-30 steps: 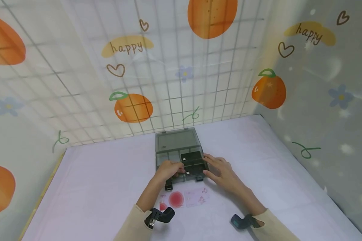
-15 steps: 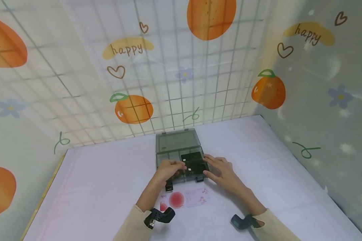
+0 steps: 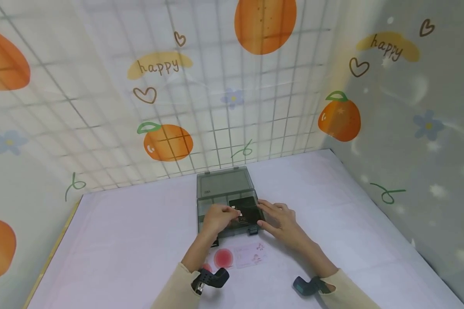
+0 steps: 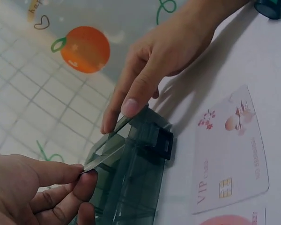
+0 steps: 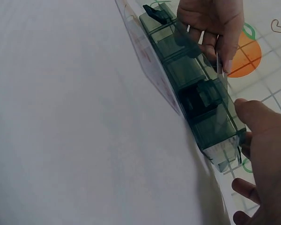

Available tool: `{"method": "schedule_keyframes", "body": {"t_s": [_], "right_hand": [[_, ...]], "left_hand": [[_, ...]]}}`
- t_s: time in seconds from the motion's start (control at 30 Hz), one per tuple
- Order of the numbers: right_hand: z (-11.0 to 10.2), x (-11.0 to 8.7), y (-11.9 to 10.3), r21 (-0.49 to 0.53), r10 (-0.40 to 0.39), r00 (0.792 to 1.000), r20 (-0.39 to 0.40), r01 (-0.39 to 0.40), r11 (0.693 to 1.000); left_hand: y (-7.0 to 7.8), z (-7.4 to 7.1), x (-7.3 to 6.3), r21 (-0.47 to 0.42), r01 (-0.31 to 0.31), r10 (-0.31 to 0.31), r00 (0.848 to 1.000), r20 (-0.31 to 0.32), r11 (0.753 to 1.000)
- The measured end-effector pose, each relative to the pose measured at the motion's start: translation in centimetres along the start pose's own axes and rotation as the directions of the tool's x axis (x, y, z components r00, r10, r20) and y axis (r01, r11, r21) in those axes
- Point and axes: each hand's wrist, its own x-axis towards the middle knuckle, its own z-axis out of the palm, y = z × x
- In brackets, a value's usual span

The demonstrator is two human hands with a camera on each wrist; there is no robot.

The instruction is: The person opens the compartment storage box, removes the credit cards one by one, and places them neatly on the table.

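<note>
A grey see-through divided box [image 3: 225,182] stands with its hinged lid laid back. In the head view, my left hand [image 3: 218,218] pinches the left end of a dark VIP card [image 3: 249,216] between thumb and fingertips, over the front right compartment. The left wrist view shows this card [image 4: 102,160] tilted, edge nearly toward me, its far part down at the box. Behind it, another dark card [image 3: 242,201] lies in the back right compartment. My right hand [image 3: 283,222] rests at the box's right wall, fingers fairly straight, thumb [image 5: 248,111] at the rim.
In front of the box, a pale pink VIP card [image 4: 229,154] and a card with a red circle [image 3: 223,258] lie flat on the white table [image 3: 139,240]. Two dark latches hang at the box's front, the right one [image 3: 253,231] showing best. Patterned curtains [image 3: 255,94] bound the table.
My left hand has raised the left end of the dark card and shifted slightly up and right with it. The right hand stays at the box's side.
</note>
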Motion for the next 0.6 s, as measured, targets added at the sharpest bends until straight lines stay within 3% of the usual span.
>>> {"method": "schedule_keyframes", "body": {"t_s": [0.23,0.4,0.6], "right_hand": [[0.1,0.0,0.1,0.016,0.008,1.000,0.004,-0.008,1.000],[0.1,0.0,0.2,0.027,0.004,1.000,0.005,-0.004,1.000],[0.1,0.0,0.2,0.033,0.007,1.000,0.013,-0.007,0.999]], "left_hand": [[0.0,-1.6,-0.6,0.059,-0.023,0.023,1.000,-0.006,0.998],[-0.5,-2.3,-1.0,0.031,-0.037,0.037,0.999,-0.012,0.999],[-0.9,-3.2,-1.9,-0.067,-0.033,0.032,0.999,-0.017,0.997]]}}
